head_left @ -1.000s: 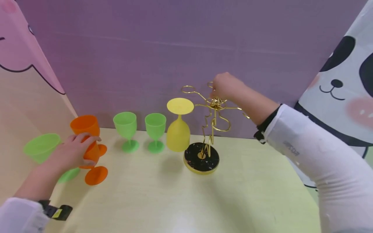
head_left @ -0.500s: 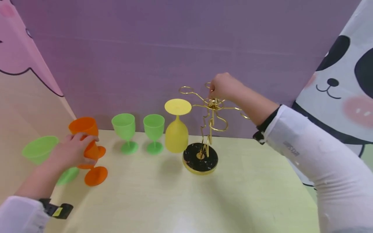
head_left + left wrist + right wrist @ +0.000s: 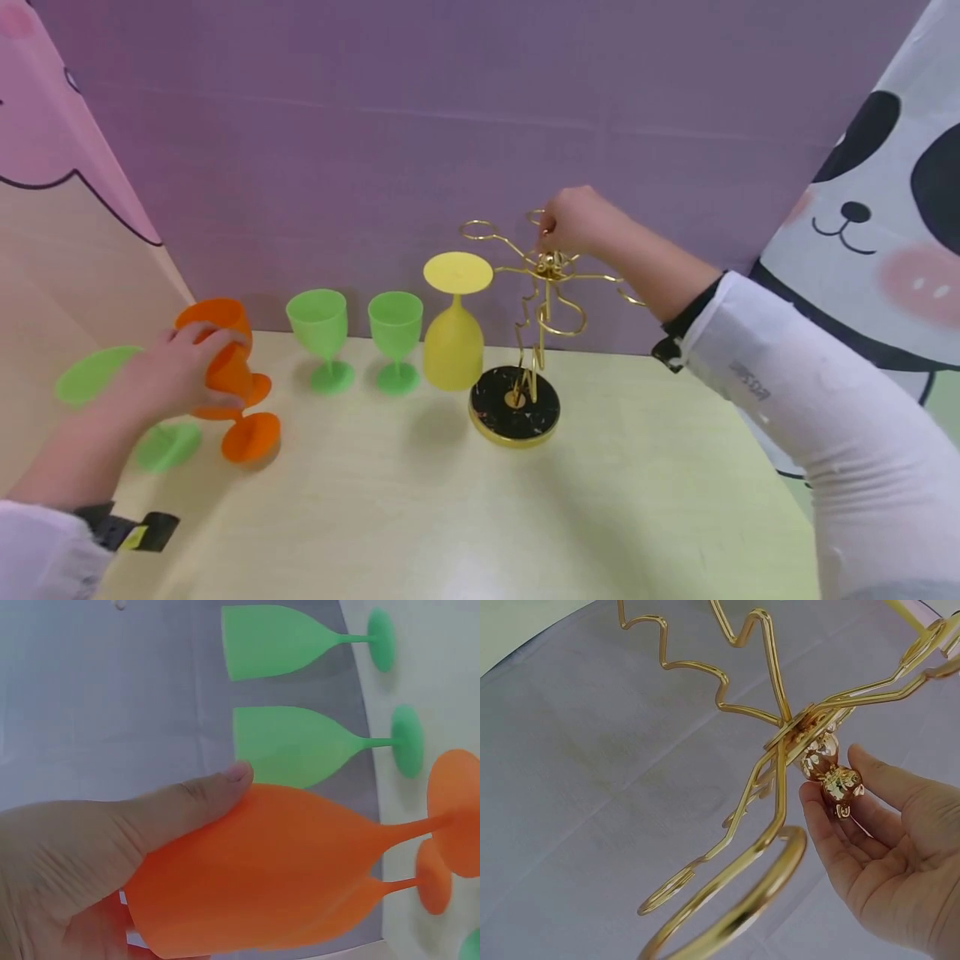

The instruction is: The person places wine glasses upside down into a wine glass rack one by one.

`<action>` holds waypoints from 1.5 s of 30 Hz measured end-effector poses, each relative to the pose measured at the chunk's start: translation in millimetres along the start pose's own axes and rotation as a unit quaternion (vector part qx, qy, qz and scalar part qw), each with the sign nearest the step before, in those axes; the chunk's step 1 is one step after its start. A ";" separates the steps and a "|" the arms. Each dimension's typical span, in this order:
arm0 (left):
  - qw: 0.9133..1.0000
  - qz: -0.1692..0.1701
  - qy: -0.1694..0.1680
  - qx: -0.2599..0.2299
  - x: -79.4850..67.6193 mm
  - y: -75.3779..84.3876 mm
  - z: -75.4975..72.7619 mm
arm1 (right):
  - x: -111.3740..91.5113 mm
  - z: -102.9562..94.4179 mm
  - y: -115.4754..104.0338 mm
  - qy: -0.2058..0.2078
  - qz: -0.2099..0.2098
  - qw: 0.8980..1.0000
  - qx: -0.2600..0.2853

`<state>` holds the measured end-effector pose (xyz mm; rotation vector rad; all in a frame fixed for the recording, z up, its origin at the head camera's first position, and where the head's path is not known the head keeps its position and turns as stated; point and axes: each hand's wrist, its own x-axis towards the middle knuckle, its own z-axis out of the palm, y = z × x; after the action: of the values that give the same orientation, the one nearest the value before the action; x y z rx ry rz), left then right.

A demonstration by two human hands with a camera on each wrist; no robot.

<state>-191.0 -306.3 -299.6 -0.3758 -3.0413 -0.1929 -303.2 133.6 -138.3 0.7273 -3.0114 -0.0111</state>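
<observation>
My left hand (image 3: 168, 375) grips an orange goblet (image 3: 255, 862) by its bowl, thumb on the near side and the other fingers mostly hidden behind. The goblet's round foot (image 3: 251, 437) appears just off the table. Behind it stands a second orange goblet (image 3: 217, 315), upright and partly covered. My right hand (image 3: 900, 847) holds the gold ornament (image 3: 840, 784) on top of a gold wire rack (image 3: 547, 312) with a black round base (image 3: 516, 404). A yellow goblet (image 3: 454, 350) is upside down at the rack's left, its foot by one arm of the rack.
Two green goblets (image 3: 318, 321) (image 3: 396, 325) stand upright at the back. A third green goblet (image 3: 168, 446) stands at the far left, partly behind my left hand. Purple cloth (image 3: 375, 167) backs the pale table (image 3: 420, 517), and a panda print (image 3: 862, 250) hangs at the right.
My left hand has shifted slightly, and the gripped orange goblet's foot has risen a little. The right hand stays on the rack's top.
</observation>
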 end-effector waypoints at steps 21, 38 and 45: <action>0.988 -0.010 0.115 -0.102 -17.2 16.0 -52.6 | -7.0 -3.5 4.9 -0.027 0.041 0.998 0.043; 0.956 -0.008 0.171 -0.238 -31.3 13.3 -52.8 | -58.9 -9.3 23.0 0.118 -0.064 0.979 0.155; 0.932 -0.004 0.161 -0.324 -36.7 24.4 -41.8 | -89.5 5.6 26.7 0.181 -0.079 0.951 0.237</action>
<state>-147.2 -297.1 -258.6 -0.3201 -2.5747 -1.1436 -236.1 198.1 -147.0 0.8838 -2.6079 0.7715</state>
